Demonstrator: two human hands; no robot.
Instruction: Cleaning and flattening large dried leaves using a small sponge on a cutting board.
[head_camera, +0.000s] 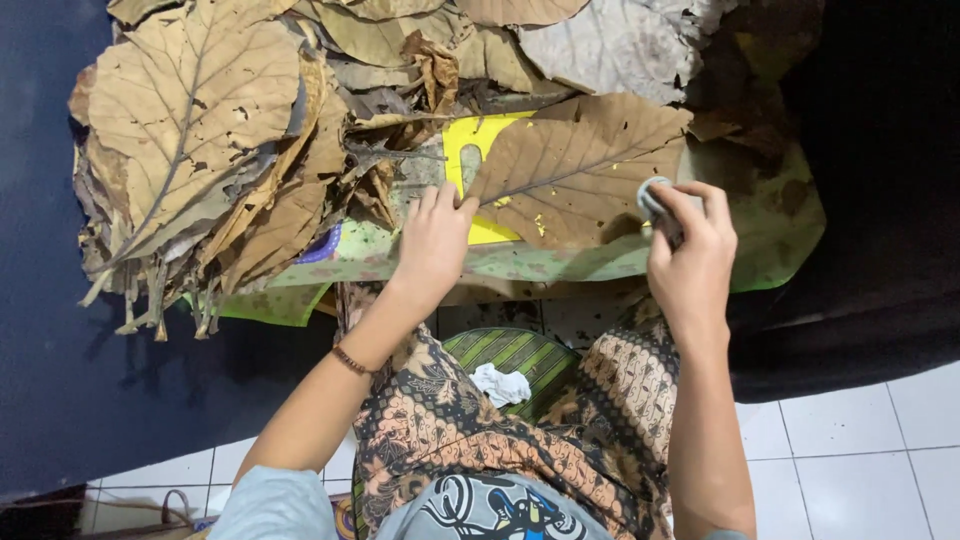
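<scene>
We are pressing a dry leaf flat and holding a small grey pad.

Nearest us, a crumpled white cloth (501, 385) is lying on our patterned lap. Our left hand (433, 240) is resting with fingers spread on the stem end of the big brown leaf (575, 170), which is lying over a yellow board (478, 135). Our right hand (690, 245) is pinching the grey pad (652, 198) at the leaf's right edge. Beyond, a leaf pile (210, 130) is heaping up.
</scene>
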